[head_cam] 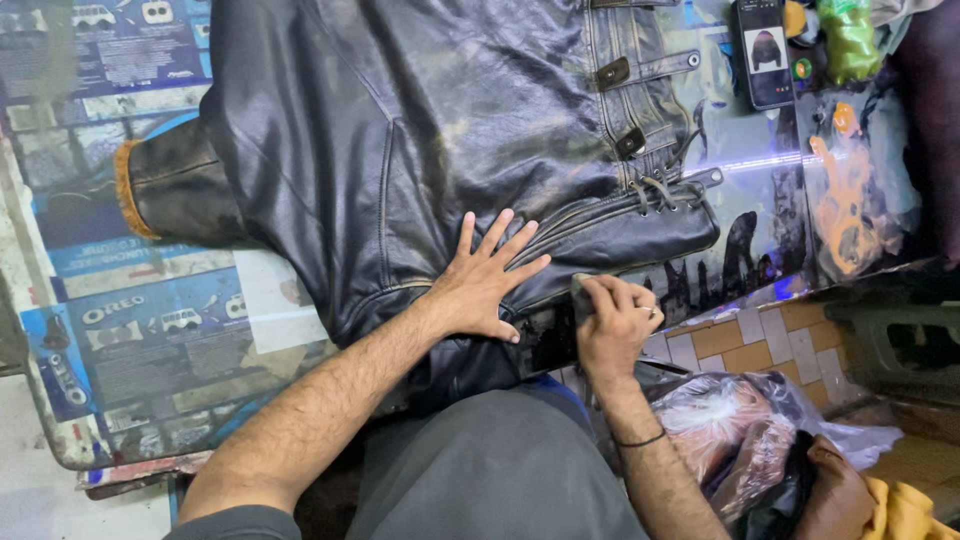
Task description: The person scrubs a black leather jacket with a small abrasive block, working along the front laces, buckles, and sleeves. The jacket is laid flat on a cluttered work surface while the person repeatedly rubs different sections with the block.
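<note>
The left hand (487,280) lies flat and open, fingers spread, on the black leather jacket (400,130), pressing near its lower hem. Just beside it, the right hand (612,322) is closed around a small dark object (579,292) at the hem edge; what this object is cannot be told. The jacket is spread over the tabletop (150,330), which is covered with printed blue sheets, and one sleeve with an orange fur cuff (125,188) reaches away from the left hand. Below the right hand, a clear plastic bag (740,420) holds pinkish-brown material. Beyond the right hand, past the jacket's buckled side straps (640,70), a phone (763,50) lies on the tabletop, with a green bottle (848,38) near it. The tabletop edge runs close under both hands; bare surface shows left of the left forearm.
</note>
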